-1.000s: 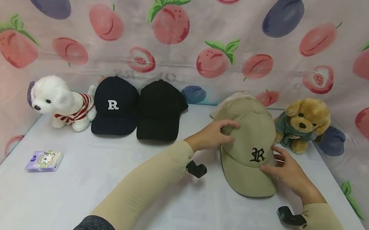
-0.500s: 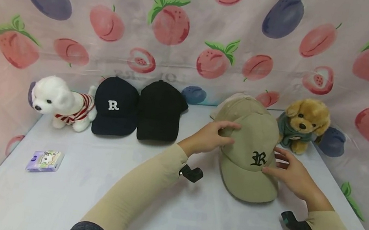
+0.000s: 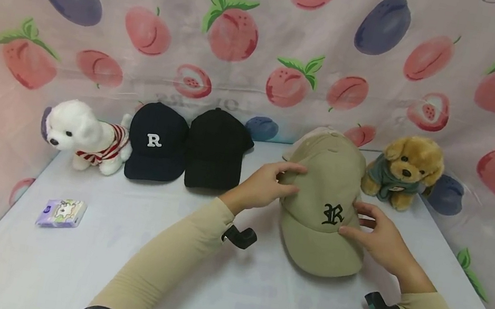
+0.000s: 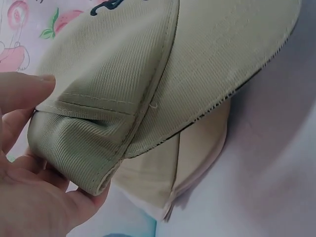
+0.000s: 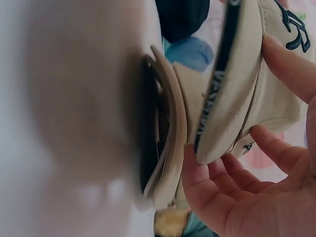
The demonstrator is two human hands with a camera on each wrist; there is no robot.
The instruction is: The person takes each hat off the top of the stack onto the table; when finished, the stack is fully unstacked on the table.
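Between my two hands a khaki baseball cap (image 3: 322, 248) with a black letter R is tilted, its brim toward me. My left hand (image 3: 267, 185) pinches its left side; in the left wrist view the fingers (image 4: 29, 94) grip the fabric behind the brim. At the other side my right hand (image 3: 379, 237) holds the cap where brim and crown meet, its thumb near the letter. Behind it, mostly covered, are another beige cap (image 4: 148, 175) and a paler one (image 3: 298, 145). In the right wrist view, stacked brims (image 5: 174, 128) lie on the table, apart from the held cap.
A navy cap (image 3: 155, 156) with a white R and a black cap (image 3: 215, 152) stand side by side at the back. A white plush dog (image 3: 76, 129) flanks them; a brown plush dog (image 3: 403, 170) sits at the right. A tissue pack (image 3: 61, 213) lies front left on the white table (image 3: 133, 212).
The khaki cap has come toward me and, lately, a little to the left, away from the brown plush dog. Both hands have kept their grip and moved along with it.
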